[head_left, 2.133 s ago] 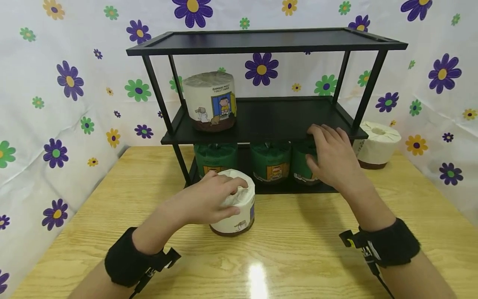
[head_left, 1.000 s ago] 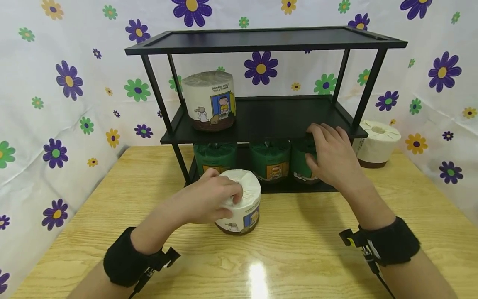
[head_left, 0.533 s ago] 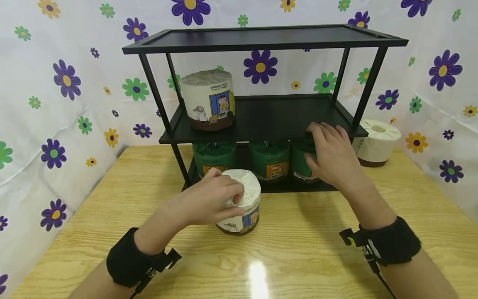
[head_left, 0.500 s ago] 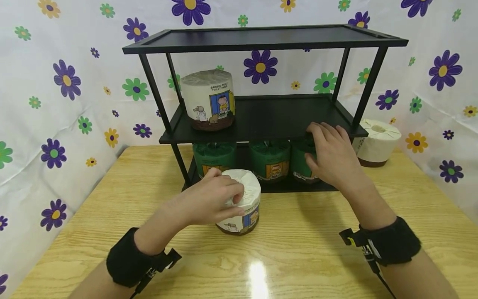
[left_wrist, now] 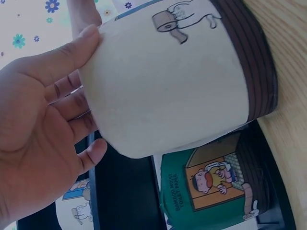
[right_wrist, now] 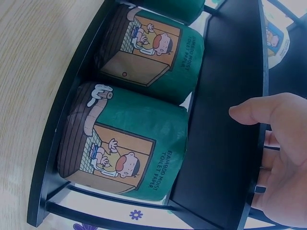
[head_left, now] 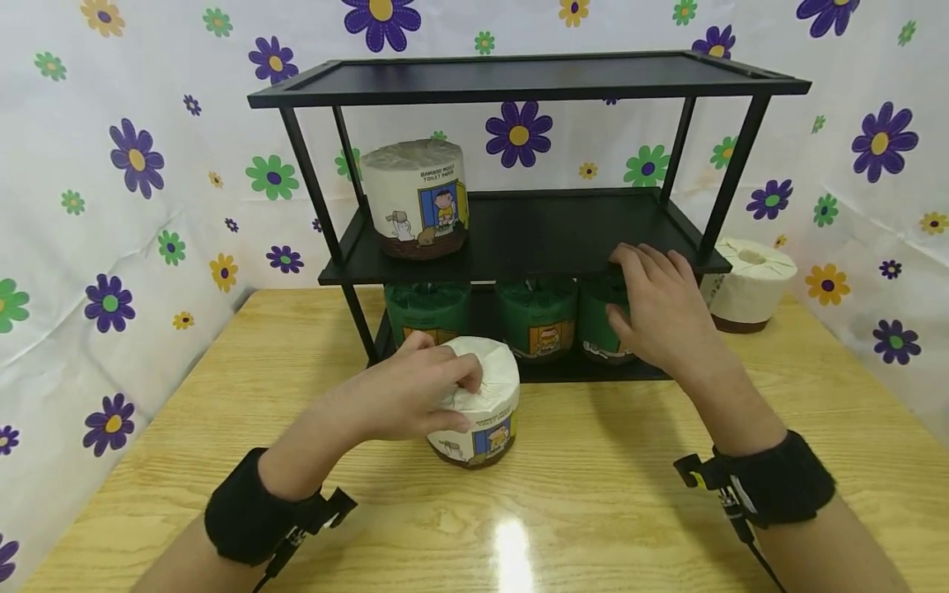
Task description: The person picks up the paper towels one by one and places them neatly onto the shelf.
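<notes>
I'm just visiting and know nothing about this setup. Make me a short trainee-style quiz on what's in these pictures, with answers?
1. How many green rolls show on the bottom shelf?
2. True or false: the right hand is holding a roll.
3. What is the left hand gripping?
A) a green roll
B) a white roll
C) the top shelf

Key:
1. Three.
2. False; it rests on the front edge of the middle shelf.
3. B; that roll is in front of the shelves.
</notes>
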Demonstrator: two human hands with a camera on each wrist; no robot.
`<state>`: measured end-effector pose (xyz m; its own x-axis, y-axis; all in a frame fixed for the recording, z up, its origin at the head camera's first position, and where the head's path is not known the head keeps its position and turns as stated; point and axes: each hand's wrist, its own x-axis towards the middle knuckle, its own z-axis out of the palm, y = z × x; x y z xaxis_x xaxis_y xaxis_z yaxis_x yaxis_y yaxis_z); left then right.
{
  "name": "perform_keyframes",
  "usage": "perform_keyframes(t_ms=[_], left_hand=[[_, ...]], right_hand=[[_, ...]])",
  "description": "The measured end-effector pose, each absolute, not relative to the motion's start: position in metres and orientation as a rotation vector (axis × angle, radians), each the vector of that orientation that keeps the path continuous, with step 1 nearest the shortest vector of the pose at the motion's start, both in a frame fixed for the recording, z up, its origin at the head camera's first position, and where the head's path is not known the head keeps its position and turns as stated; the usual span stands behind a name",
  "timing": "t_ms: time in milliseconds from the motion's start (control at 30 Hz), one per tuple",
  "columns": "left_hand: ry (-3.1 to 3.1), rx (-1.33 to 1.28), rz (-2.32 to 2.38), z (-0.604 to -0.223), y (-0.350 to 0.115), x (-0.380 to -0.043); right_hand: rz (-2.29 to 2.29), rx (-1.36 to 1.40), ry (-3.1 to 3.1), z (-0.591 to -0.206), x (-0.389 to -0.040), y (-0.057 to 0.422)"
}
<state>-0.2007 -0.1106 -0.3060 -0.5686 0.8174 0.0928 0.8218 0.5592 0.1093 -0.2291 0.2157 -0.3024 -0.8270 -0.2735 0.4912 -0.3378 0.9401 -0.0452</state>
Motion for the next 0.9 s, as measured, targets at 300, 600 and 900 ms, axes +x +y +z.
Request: perform_keyframes(t_ms=[300,600,900], left_hand=[[-2.776,-1.456,-0.283,-0.306,-0.118,-0.197],[-2.806,-1.41,-0.32,-0.299,-0.123,-0.199],[-2.587,-1.173,-0.352,-0.274,-0.15,-0.2]], right_hand=[[0.175,0.451,-2.587,-0.305,-0.23,0.217],[0.194,0.456,-2.578,-0.305,-0.229,0.217],[0.194,0.444,-2.65,-0.298,-0.225,0.216]])
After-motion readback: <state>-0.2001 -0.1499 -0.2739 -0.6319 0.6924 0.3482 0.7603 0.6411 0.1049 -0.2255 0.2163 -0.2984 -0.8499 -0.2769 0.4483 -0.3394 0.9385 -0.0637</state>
